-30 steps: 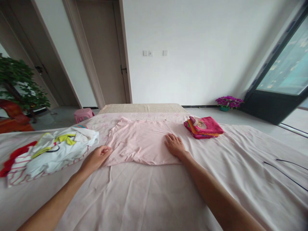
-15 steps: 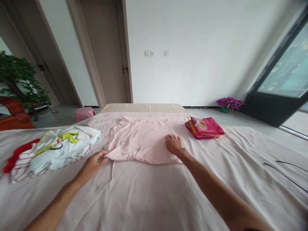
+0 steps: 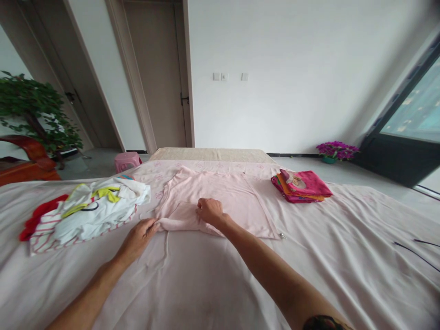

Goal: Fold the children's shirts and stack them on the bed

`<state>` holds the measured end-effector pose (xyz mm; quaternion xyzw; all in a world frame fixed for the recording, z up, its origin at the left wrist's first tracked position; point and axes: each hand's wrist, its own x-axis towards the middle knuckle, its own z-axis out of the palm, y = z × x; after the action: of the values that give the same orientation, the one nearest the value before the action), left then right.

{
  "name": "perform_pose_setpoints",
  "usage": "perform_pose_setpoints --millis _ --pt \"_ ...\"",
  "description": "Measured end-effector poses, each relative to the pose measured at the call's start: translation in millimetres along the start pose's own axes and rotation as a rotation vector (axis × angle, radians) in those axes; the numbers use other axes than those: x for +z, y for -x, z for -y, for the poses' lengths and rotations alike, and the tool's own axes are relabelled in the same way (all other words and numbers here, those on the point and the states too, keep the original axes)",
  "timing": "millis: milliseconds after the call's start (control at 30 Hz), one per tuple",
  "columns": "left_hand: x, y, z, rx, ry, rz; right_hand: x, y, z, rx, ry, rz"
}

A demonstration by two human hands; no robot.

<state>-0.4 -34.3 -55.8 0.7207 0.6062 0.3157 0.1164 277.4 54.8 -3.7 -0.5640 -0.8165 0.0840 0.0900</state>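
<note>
A pale pink shirt [image 3: 233,197] is spread over the cloth-covered bed, its near left edge turned over in a soft fold. At that near left corner my left hand [image 3: 141,233] pinches the fabric between thumb and fingers. My right hand [image 3: 211,211] rests on the middle of the shirt with its fingers curled closed on the edge of the folded part; the fingertips are partly hidden. A small shiny piece [image 3: 282,236] shows at the shirt's near right corner.
Left of the shirt lies a loose heap of white, yellow and red clothes [image 3: 99,215]. A folded stack of pink and orange clothes [image 3: 304,185] sits to the right. Dark thin cords [image 3: 414,254] lie at the far right. Beyond the bed stands a pink stool [image 3: 128,160].
My right hand has moved left across the shirt, from its right side to the middle, and its fingers are now closed on the fold. My left hand stays at the corner. The view has shifted slightly.
</note>
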Motion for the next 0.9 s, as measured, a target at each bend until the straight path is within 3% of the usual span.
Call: perform_pose_setpoints --millis 100,200,400,500,600,733,900 --pt "-4.1 0.1 -6.8 0.04 -0.129 -0.026 -2.4 -1.0 -5.8 0.024 -0.07 -0.079" --pt "-10.1 0.3 -16.9 0.073 -0.303 -0.042 -7.1 1.4 -16.5 0.079 -0.171 -0.033" --pt "-17.4 4.0 -34.6 0.1 -0.529 -0.051 -38.1 37.5 -61.1 -0.046 -0.293 0.02" --pt "-10.1 1.5 -33.8 0.156 -0.434 -0.073 -60.1 79.2 -92.8 -0.12 -0.25 0.183" --pt "-0.1 -3.2 -30.2 0.131 -0.219 -0.076 -71.1 124.5 -121.4 -0.229 -0.129 0.223" --pt "4.0 -6.7 -28.5 -0.026 -0.028 -0.024 -62.3 162.2 -148.8 -0.176 0.027 0.045" --pt "-8.9 -6.6 -30.9 -0.031 0.054 0.058 -51.8 169.5 -167.0 -0.191 0.057 -0.094"
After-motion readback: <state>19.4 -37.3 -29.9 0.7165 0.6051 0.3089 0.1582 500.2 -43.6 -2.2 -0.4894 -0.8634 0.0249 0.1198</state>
